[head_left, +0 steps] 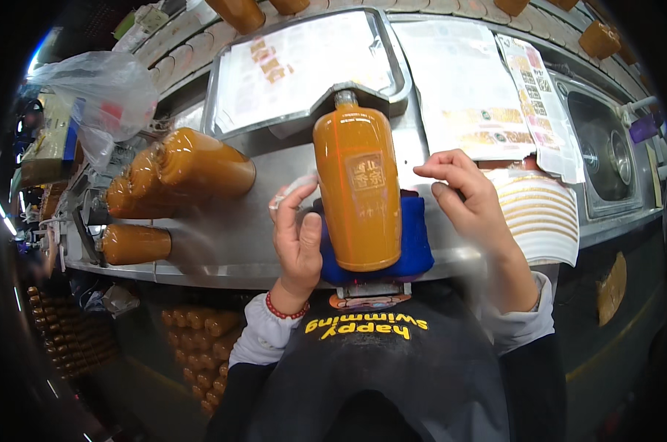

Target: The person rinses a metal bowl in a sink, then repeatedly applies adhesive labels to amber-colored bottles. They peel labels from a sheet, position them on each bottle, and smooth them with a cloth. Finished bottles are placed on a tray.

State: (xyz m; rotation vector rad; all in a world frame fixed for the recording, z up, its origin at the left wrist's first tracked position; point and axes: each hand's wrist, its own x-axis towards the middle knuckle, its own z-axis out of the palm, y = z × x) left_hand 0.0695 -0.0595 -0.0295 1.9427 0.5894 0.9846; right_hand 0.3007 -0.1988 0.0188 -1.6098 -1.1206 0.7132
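Note:
A large amber-brown bottle [348, 214] lies on its back in front of me, its neck pointing away. Its neck rests in a notched metal bracket [315, 110], and a folded blue cloth pad [417, 239] supports its body. On its upper face is a squarish decal [365, 172] with gold markings. My left hand [298, 243] is beside the bottle's left side, fingers apart, with white wrapping on a fingertip; whether it touches the glass I cannot tell. To the right, my right hand [466, 195] hovers away from the bottle, fingers loosely bent, thumb apart from the index finger, nothing visible in them.
Several similar bottles [208, 166] lie at the left of the steel bench. Behind the bracket is a metal tray [304, 62] with a white sheet and decals. Printed decal sheets [459, 81], a fanned stack of gold-striped sheets [540, 214] and a sink [606, 155] are at right.

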